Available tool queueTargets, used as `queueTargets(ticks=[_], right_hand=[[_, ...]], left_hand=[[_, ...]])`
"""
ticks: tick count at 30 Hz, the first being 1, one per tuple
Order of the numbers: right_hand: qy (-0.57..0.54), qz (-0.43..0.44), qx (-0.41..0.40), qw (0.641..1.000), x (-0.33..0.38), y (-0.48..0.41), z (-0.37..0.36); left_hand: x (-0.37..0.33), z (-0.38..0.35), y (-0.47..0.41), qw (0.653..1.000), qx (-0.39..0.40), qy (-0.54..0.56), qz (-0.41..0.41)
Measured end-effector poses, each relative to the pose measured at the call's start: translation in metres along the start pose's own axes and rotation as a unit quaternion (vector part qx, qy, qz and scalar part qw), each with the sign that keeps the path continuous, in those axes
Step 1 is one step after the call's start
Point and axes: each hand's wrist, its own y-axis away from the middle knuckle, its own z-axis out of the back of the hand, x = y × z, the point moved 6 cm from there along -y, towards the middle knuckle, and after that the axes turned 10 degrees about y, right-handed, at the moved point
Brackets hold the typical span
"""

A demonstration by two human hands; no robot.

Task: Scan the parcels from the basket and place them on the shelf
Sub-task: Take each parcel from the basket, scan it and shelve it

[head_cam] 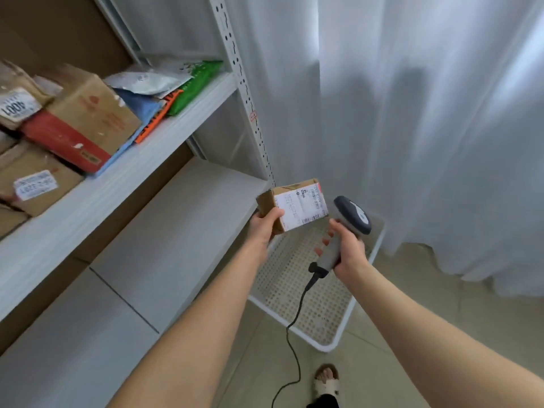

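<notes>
1. Holding a small cardboard box (pixel 294 206) in the head view, the left hand (pixel 266 228) grips its lower left corner, thumb on the labelled face. The box is in the air above the basket (pixel 338 344).
2. The right hand (pixel 347 250) is wrapped round the handle of a grey scanner (pixel 351 217), whose head sits just beside the box's right edge. Its black cable (pixel 297 316) hangs to the floor.
3. The white perforated basket stands on the tiled floor below both hands.
4. To the left, the white shelf (pixel 123 178) carries labelled cartons (pixel 88 113) and flat mail bags (pixel 164 92) on its upper board.
5. A white curtain (pixel 412 113) hangs behind, and a sandalled foot (pixel 326 381) shows at the bottom edge.
</notes>
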Motion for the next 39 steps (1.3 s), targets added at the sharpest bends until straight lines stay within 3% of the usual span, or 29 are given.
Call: queueTargets(ticks=[6, 14, 21, 25, 34, 39], right_hand=[[-0.002, 0.042, 0.034, 0.999, 0.025, 0.102, -0.023], [-0.022, 0.1, 0.147, 0.984, 0.028, 0.202, -0.086], [0.097, 0.171, 0.153, 0.968, 0.005, 0.272, -0.136], [0.125, 0.18, 0.139, 0.966, -0.02, 0.301, -0.159], [0.121, 0.192, 0.123, 0.966, -0.045, 0.339, -0.183], [0.115, 0.195, 0.11, 0.968, -0.048, 0.354, -0.167]], left_hand=[[-0.039, 0.03, 0.109, 0.994, 0.063, 0.092, 0.0], [-0.087, 0.105, 0.179, 0.99, 0.13, 0.042, -0.02], [-0.129, 0.192, 0.21, 0.982, 0.153, -0.062, -0.091], [-0.131, 0.227, 0.227, 0.97, 0.195, -0.127, -0.069], [-0.107, 0.259, 0.243, 0.989, 0.135, -0.038, -0.053], [-0.094, 0.248, 0.256, 0.98, 0.16, -0.1, -0.057]])
